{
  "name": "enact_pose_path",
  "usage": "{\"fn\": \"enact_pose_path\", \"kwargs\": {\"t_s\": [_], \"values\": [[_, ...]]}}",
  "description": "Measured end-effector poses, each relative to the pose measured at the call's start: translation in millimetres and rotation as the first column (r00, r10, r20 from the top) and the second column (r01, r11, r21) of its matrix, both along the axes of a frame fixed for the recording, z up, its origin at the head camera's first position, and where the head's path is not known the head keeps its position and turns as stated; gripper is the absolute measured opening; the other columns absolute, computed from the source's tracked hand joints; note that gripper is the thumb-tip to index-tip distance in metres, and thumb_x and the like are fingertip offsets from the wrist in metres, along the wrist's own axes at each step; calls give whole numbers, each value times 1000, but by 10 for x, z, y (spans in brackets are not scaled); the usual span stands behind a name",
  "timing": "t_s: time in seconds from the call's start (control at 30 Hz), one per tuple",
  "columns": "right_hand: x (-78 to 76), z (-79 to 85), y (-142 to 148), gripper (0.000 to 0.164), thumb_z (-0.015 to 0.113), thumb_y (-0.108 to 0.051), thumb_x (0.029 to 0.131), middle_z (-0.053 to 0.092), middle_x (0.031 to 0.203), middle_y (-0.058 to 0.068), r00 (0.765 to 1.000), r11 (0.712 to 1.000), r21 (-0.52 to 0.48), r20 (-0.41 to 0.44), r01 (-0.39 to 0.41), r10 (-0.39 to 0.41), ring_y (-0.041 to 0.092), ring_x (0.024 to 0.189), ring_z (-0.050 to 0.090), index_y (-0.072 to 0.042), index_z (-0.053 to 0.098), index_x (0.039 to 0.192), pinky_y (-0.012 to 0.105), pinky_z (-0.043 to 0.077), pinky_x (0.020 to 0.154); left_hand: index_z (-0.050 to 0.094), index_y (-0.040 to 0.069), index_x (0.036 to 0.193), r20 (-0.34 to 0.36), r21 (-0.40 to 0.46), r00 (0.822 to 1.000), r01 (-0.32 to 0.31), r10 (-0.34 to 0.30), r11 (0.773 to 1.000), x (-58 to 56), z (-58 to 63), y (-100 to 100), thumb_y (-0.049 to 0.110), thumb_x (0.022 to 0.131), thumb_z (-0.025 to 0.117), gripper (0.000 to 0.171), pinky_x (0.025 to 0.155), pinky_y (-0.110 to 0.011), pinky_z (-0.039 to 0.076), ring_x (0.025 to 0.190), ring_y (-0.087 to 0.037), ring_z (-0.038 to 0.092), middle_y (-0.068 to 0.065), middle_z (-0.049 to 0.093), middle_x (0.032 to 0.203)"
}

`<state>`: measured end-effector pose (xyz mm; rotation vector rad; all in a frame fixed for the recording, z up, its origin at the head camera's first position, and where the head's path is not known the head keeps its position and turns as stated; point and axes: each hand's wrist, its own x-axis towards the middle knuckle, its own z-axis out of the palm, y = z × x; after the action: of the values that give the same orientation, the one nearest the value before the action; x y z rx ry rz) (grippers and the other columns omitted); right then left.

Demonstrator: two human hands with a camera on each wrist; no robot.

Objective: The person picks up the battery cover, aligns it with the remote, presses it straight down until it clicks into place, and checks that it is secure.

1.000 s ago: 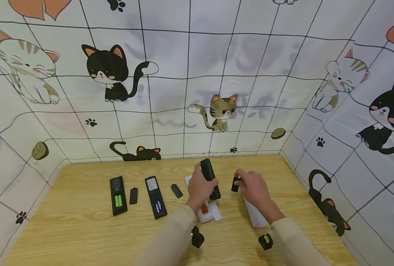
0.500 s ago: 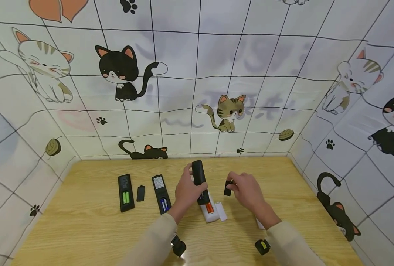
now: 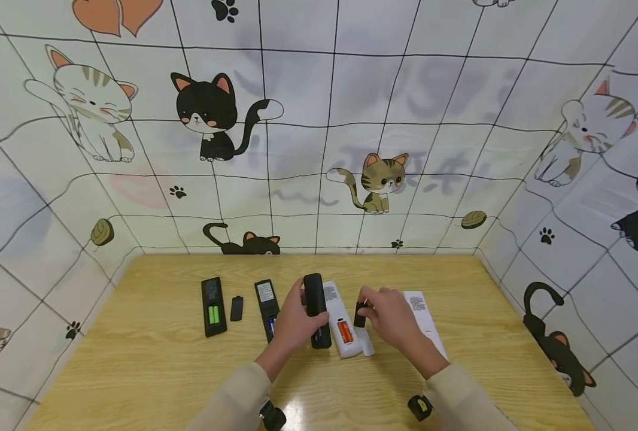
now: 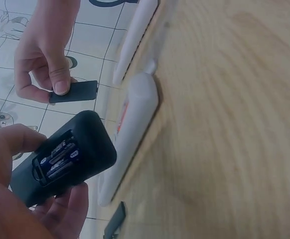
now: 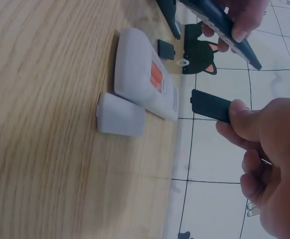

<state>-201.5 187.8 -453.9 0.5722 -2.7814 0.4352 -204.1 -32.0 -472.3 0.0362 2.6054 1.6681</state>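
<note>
My left hand (image 3: pixel 293 323) grips a black remote control (image 3: pixel 315 302) above the table. In the left wrist view its battery compartment is uncovered, with dark batteries (image 4: pixel 60 157) inside. Just to the right, my right hand (image 3: pixel 393 316) pinches a small black battery cover (image 5: pixel 210 106) between thumb and fingers, apart from the remote. Below, between the hands, a white remote (image 3: pixel 332 298) lies with orange batteries (image 3: pixel 345 331) exposed. Its white cover (image 5: pixel 120 115) lies beside it. Another white remote (image 3: pixel 420 308) is partly hidden behind my right forearm.
On the left lie a black remote (image 3: pixel 211 293) with green batteries, a loose black cover (image 3: pixel 236 308) and a second black remote (image 3: pixel 266 296), partly behind my left hand. Another black cover (image 5: pixel 166 50) shows in the right wrist view. A cat-patterned cloth (image 3: pixel 297 149) surrounds the table (image 3: pixel 163 371).
Both hands have moved left over the table, still holding the black remote and its cover. The white remote with orange batteries now shows more fully. The head view has shifted left.
</note>
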Motion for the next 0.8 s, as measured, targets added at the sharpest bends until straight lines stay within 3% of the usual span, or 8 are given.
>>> {"fn": "enact_pose_path", "kwargs": {"t_s": [0.23,0.43,0.6,0.8], "values": [[45,2,-76,17,77,-23,81,67,75,-8,999,999,-29,39,-20,22,9,68,51,-23,60,86,26,40,64,24,10,154,-20,-72,999,38,-40,997,126,-83,-92,25,79,76,93,66,-32,48,86,-20,55,-12,55,128],[82,-16,-134,17,77,-24,80,68,77,-7,998,998,-30,25,-64,65,10,69,54,-23,62,88,26,43,66,22,13,153,0,-140,999,39,-39,989,203,-169,-115,31,79,77,94,68,-36,48,94,-22,60,-14,56,131],[117,-24,-170,18,77,-23,81,68,78,-7,997,996,-28,22,-79,80,10,70,54,-23,61,89,33,46,74,21,15,153,4,-128,999,39,-39,991,219,-211,-116,32,79,77,95,71,-38,50,98,-23,61,-14,59,128],[132,-44,-200,19,78,-22,79,68,76,-7,997,997,-31,15,-77,78,9,68,52,-22,61,88,31,44,70,25,9,153,23,-114,999,32,-30,993,211,-247,-136,31,79,78,93,74,-38,51,94,-21,61,-15,58,129]]}}
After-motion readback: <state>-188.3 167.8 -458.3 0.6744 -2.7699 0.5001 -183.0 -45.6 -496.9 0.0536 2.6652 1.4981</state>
